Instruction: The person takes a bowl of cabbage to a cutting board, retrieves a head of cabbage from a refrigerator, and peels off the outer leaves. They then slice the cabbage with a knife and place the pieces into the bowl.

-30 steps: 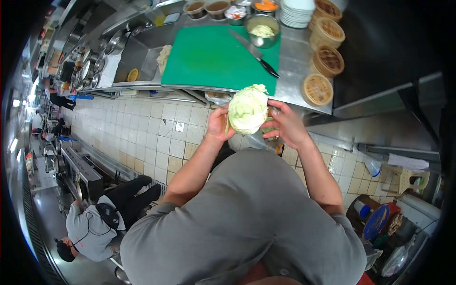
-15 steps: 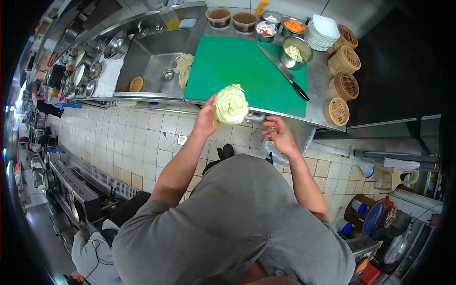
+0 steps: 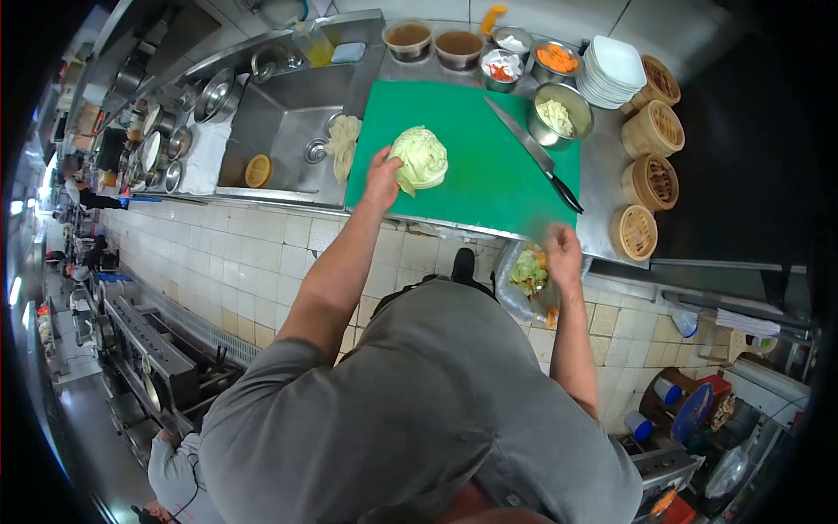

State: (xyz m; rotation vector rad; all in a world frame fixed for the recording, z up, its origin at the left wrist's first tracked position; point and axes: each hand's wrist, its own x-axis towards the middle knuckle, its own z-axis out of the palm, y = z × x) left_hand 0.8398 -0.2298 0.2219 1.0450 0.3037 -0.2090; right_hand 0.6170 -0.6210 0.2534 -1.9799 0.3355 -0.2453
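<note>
My left hand grips a pale green cabbage from its left side, over the left half of the green cutting board. A long kitchen knife with a black handle lies slanted on the right part of the board. Just off the board's front right edge is my right hand, its fingertips smeared by motion. Beneath that hand, a clear plastic bag holds green leaves and orange scraps.
Behind the board stand a metal pot of cut cabbage, a bowl of carrots, tubs of brown sauce and stacked white plates. Bamboo steamers line the right. A sink adjoins on the left, with a pale cloth at its edge.
My left hand has carried the cabbage from the board's front edge farther in over it. My right hand has swung right, and the scrap bag now shows more fully.
</note>
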